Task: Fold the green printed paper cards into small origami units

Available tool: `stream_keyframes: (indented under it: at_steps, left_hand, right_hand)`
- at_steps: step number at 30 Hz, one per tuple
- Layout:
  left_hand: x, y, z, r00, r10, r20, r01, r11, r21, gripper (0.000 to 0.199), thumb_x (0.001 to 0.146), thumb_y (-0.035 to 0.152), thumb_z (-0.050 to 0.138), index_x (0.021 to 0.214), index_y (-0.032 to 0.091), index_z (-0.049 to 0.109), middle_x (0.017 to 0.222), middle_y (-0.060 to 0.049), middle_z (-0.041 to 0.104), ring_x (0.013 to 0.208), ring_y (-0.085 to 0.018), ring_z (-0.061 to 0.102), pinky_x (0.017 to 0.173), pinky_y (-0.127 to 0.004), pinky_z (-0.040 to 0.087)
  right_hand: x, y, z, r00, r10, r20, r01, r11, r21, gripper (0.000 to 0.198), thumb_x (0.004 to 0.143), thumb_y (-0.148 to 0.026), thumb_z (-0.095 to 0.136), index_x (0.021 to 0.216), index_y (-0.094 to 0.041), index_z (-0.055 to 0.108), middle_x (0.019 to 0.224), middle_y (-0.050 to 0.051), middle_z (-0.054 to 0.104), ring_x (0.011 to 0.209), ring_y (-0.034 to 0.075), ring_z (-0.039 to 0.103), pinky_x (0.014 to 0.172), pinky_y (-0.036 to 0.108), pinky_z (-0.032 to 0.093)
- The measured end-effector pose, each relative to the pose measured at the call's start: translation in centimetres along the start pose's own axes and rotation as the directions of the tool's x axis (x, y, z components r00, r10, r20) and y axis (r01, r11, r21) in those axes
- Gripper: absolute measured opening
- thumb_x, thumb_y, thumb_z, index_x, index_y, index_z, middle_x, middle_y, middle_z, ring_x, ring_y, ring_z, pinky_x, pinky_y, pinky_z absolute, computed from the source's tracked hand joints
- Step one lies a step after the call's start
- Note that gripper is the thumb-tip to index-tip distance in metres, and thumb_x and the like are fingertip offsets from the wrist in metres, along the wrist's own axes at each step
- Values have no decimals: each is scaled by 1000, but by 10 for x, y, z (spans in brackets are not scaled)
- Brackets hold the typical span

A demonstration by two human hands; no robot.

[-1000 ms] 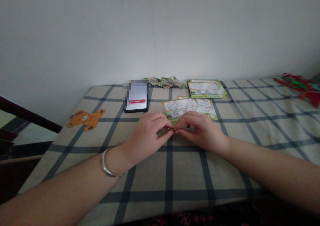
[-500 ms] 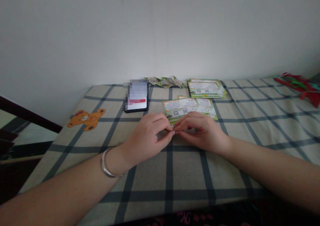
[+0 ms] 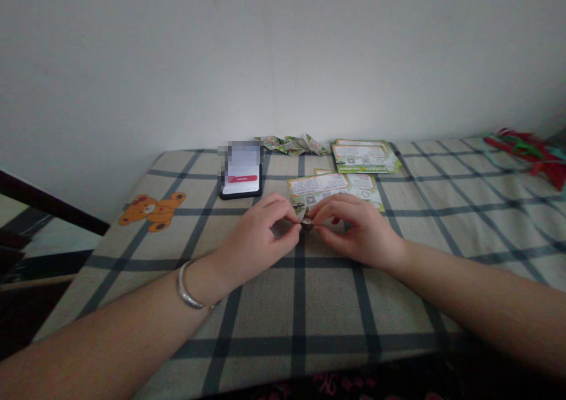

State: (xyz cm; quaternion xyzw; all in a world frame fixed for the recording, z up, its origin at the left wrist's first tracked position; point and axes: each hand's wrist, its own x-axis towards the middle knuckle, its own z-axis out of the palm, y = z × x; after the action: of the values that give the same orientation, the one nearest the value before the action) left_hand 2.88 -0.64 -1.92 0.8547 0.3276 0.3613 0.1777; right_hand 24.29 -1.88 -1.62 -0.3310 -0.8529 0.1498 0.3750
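Between my two hands is a small folded piece of paper (image 3: pixel 306 221), pinched from both sides at the fingertips. My left hand (image 3: pixel 269 226), with a silver bangle on its wrist, grips the paper's left side between thumb and forefinger. On the right side, my right hand (image 3: pixel 354 226) holds it the same way. The fingers cover much of the paper, so its full shape is hidden. Just behind the hands lie printed green-and-white leaflets (image 3: pixel 318 185), partly covered by my right hand.
A phone (image 3: pixel 242 179) with a lit screen lies behind my left hand. Folded paper pieces (image 3: pixel 292 145) rest along the wall, beside a stack of leaflets (image 3: pixel 365 155). An orange bear figure (image 3: pixel 152 211) is on the checked tablecloth (image 3: pixel 260 317). Red and green material (image 3: pixel 530 155) lies far right.
My fingertips have moved slightly apart, and more of the folded paper shows between them. The left hand has shifted a little to the left.
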Motion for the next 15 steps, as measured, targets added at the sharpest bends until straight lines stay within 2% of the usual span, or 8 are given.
stream_keyframes:
  at_steps: [7, 15]
  left_hand:
    - [1, -3, 1, 1000, -24, 7, 24, 1000, -17, 10, 81, 7, 58, 81, 16, 55, 88, -1, 57, 85, -14, 56, 77, -28, 45]
    - [2, -1, 1, 999, -41, 14, 42, 999, -27, 11, 80, 5, 58, 81, 16, 57, 85, 0, 57, 84, -13, 56, 76, -27, 45]
  right_hand:
    - [-1, -2, 1, 998, 57, 13, -57, 998, 1, 15, 76, -7, 57, 84, -20, 57, 96, 3, 66, 88, 14, 60, 75, 27, 49]
    - [-1, -1, 0, 998, 69, 2, -68, 996, -50, 2, 86, -19, 57, 84, -20, 57, 98, 4, 66, 90, 14, 60, 77, 28, 50]
